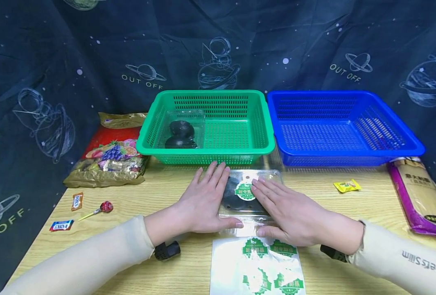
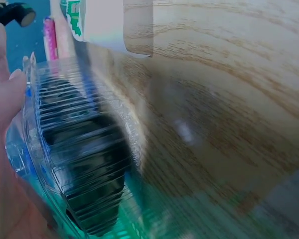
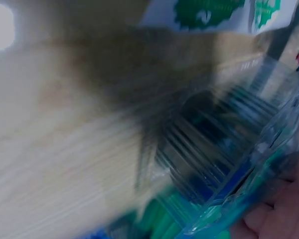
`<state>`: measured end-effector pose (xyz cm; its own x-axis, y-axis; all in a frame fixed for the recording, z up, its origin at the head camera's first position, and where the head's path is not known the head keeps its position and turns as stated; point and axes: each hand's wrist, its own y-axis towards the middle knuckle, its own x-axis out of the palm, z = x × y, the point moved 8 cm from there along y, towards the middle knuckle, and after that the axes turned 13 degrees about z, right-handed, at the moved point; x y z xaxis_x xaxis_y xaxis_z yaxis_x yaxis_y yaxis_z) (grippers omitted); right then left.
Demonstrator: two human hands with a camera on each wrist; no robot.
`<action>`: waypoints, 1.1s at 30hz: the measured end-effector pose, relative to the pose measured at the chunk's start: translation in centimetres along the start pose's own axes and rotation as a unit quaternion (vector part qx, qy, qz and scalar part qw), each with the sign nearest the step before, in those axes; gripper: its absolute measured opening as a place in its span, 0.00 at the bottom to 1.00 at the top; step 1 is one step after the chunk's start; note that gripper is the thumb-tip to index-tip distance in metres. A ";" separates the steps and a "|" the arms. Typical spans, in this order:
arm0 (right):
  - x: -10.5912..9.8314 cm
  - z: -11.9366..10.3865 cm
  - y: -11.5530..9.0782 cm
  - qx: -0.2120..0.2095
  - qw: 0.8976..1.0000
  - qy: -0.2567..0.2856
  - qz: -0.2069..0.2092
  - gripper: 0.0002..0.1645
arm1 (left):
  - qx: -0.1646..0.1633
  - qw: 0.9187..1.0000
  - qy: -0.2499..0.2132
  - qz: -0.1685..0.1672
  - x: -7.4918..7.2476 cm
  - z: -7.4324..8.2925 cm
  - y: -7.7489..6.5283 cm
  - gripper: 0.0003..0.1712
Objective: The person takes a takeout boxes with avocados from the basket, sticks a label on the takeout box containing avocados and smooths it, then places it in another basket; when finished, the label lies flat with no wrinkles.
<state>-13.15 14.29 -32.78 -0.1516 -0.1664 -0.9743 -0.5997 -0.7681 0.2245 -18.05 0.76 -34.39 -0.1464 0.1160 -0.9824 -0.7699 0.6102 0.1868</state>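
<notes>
A clear plastic clamshell box [image 1: 252, 219] lies on the table with dark contents inside and a round green-and-white label on its lid. My left hand [image 1: 206, 200] rests along the box's left side, fingers straight and pointing away. The straight fingers of my right hand [image 1: 291, 209] lie on the lid at the label's right edge. In the left wrist view, the ribbed side of the box [image 2: 84, 149] shows dark rounded contents. The right wrist view is blurred, with the box [image 3: 214, 144] beside my fingers. Just nearer than the box lies a white sheet of green stickers [image 1: 227, 266].
Behind the box stand a green basket [image 1: 203, 157], holding another clear box of dark oval items [image 1: 182, 129], and a blue basket [image 1: 335, 159]. A snack bag [image 1: 111, 151], small sweets and a lollipop [image 1: 106, 206] lie left. A yellow packet [image 1: 346, 185] and a purple-edged bag [image 1: 420, 192] lie right.
</notes>
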 end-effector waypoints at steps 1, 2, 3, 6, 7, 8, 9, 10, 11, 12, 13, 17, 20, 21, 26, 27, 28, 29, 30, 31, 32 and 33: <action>-0.1 -0.2 -0.2 0.000 1.000 0.002 0.002 0.51 | 0.001 1.000 -0.002 0.001 0.0 0.0 0.0 0.72; -0.3 -0.4 -0.5 -0.001 1.000 0.005 0.003 0.51 | 0.001 1.000 -0.003 0.003 0.0 0.0 -0.1 0.72; -0.4 -0.6 -0.6 -0.001 1.000 0.009 0.002 0.51 | 0.002 1.000 -0.004 0.003 0.0 0.0 -0.1 0.72; -0.5 -1.3 -0.8 -0.005 1.000 0.026 -0.002 0.51 | 0.005 1.000 -0.005 0.004 0.0 0.1 -0.1 0.72; -0.5 -1.5 -0.7 -0.008 1.000 0.030 -0.003 0.51 | 0.006 1.000 -0.004 0.002 0.1 0.1 -0.1 0.72; -0.6 -1.7 -0.6 -0.011 0.999 0.035 -0.002 0.51 | 0.007 1.000 -0.002 0.002 0.1 0.0 -0.1 0.72; -0.5 -1.9 -0.3 -0.014 0.999 0.039 -0.002 0.51 | 0.008 1.000 -0.002 0.002 0.1 0.0 -0.1 0.72; -0.5 -2.0 0.0 -0.018 0.999 0.044 -0.001 0.50 | 0.008 1.000 -0.002 0.002 0.1 0.0 -0.1 0.72; -0.5 -2.1 0.3 -0.022 0.999 0.049 0.000 0.50 | 0.009 1.000 -0.001 0.003 0.1 0.0 -0.1 0.72; -0.4 -2.1 0.7 -0.023 0.998 0.052 -0.003 0.50 | 0.010 1.000 -0.002 0.002 0.1 0.0 -0.1 0.72; -0.2 -2.2 1.1 -0.024 0.998 0.054 -0.006 0.49 | 0.011 1.000 -0.002 0.000 0.1 0.0 -0.1 0.72; 0.6 -2.3 2.6 -0.017 0.998 0.064 -0.023 0.50 | 0.012 1.000 0.004 -0.005 0.2 -0.1 -0.1 0.71; 1.1 -2.2 3.0 -0.015 0.998 0.064 -0.021 0.49 | 0.013 1.000 0.010 -0.011 0.3 -0.1 -0.2 0.71; 1.1 -2.2 3.0 -0.017 0.998 0.063 -0.016 0.48 | 0.013 1.000 0.012 -0.012 0.3 -0.1 -0.2 0.71; 0.6 -1.8 1.8 -0.045 0.997 0.059 0.021 0.45 | 0.012 1.000 0.016 -0.012 0.3 0.0 -0.1 0.72; 0.5 -1.7 1.6 -0.048 0.997 0.059 0.027 0.45 | 0.012 1.000 0.016 -0.011 0.3 0.0 -0.1 0.72; 0.3 -1.5 1.4 -0.052 0.996 0.061 0.033 0.44 | 0.012 1.000 0.017 -0.011 0.3 0.0 -0.1 0.72; 0.2 -1.4 1.2 -0.053 0.996 0.061 0.036 0.44 | 0.012 1.000 0.018 -0.011 0.3 0.0 0.0 0.72; 0.0 -1.2 1.0 -0.055 0.996 0.059 0.038 0.43 | 0.012 1.000 0.019 -0.012 0.2 0.0 0.0 0.72; -0.1 -1.1 0.8 -0.056 0.996 0.058 0.039 0.43 | 0.012 1.000 0.019 -0.013 0.2 0.0 0.0 0.72; -0.2 -0.9 0.6 -0.055 0.996 0.056 0.040 0.42 | 0.012 1.000 0.018 -0.012 0.2 0.0 0.0 0.72; -0.3 -0.7 0.4 -0.054 0.996 0.055 0.040 0.42 | 0.013 1.000 0.017 -0.011 0.2 0.0 0.0 0.72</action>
<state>-12.75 13.59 -32.42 -0.1042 -0.2925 -0.9506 -0.4997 -0.8110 0.3043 -18.09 0.76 -34.58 -0.1503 0.0762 -0.9857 -0.7569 0.6325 0.1643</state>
